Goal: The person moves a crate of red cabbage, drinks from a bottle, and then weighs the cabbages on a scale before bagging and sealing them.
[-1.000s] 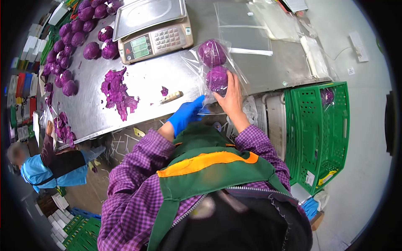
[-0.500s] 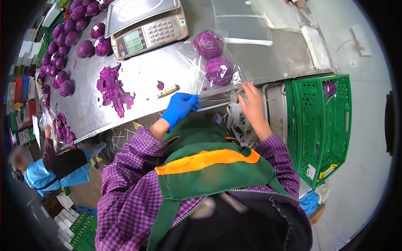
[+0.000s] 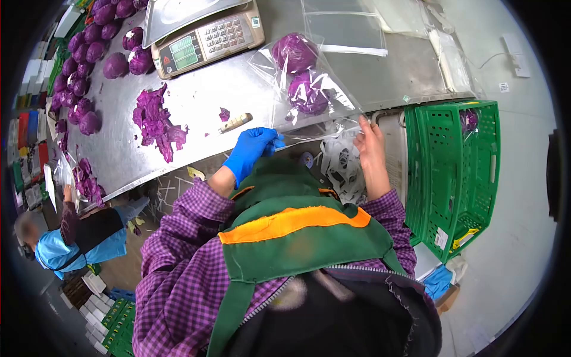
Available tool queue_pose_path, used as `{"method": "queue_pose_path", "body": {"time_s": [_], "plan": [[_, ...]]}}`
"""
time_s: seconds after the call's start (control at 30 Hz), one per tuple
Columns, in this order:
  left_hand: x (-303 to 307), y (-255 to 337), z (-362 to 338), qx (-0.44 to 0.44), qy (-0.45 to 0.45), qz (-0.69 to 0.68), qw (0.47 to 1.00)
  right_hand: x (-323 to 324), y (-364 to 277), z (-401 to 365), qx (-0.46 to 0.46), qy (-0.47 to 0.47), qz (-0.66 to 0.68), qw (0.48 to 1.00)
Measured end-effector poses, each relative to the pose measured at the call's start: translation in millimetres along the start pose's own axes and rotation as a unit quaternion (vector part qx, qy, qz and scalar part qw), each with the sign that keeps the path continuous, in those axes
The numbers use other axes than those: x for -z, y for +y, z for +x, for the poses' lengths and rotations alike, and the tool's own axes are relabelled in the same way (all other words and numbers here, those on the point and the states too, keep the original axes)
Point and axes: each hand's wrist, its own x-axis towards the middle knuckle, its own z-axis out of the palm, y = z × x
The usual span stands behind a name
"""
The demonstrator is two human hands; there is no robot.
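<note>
Two red cabbages, one (image 3: pixel 295 52) behind the other (image 3: pixel 307 94), lie inside a clear plastic bag (image 3: pixel 340 98) at the table's front edge. The bag's mouth faces me and is stretched between my hands. My left hand (image 3: pixel 254 152), in a blue glove, is closed on the left corner of the mouth. My bare right hand (image 3: pixel 371 149) pinches the right corner between thumb and fingers. A small cylindrical object with a printed wrapper (image 3: pixel 235 122) rests on the metal table (image 3: pixel 205 113), left of the bag.
A weighing scale (image 3: pixel 208 41) stands behind. Red cabbages (image 3: pixel 89 53) are heaped at left, near torn leaves (image 3: pixel 157 122). Flat clear bags (image 3: pixel 345 30) lie at the back. Green crates (image 3: pixel 446 178) stand right, white strips (image 3: pixel 344 163) hang below, and another person (image 3: pixel 83 238) is at left.
My right hand has moved right and closed on the bag's corner, pulling the mouth wide. The white strip seen between my hands no longer shows there. My left hand keeps its hold.
</note>
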Motion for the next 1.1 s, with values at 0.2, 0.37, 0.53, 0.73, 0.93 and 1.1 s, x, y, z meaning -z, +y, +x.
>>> {"method": "queue_pose_path", "body": {"time_s": [0.2,0.37,0.53,0.73,0.93,1.1], "plan": [[-1,-2,1,-0.002,0.009,0.002,1.000,-25,12,-14,-0.072,-0.091,0.059,0.991],[8,-11,7,-0.010,-0.011,0.008,1.000,-5,9,-12,-0.074,-0.012,0.026,0.997],[8,-6,3,0.006,-0.019,0.025,1.000,-13,3,-19,0.015,0.002,0.029,0.999],[8,-5,-2,-0.001,-0.029,0.001,1.000,-1,-15,-40,0.240,0.110,-0.158,0.952],[15,-14,-1,-0.010,-0.027,0.012,1.000,7,-4,-17,0.140,0.013,-0.197,0.970],[13,-14,-2,-0.015,-0.034,-0.004,0.999,-45,-36,-75,0.331,-0.031,-0.376,0.865]]}}
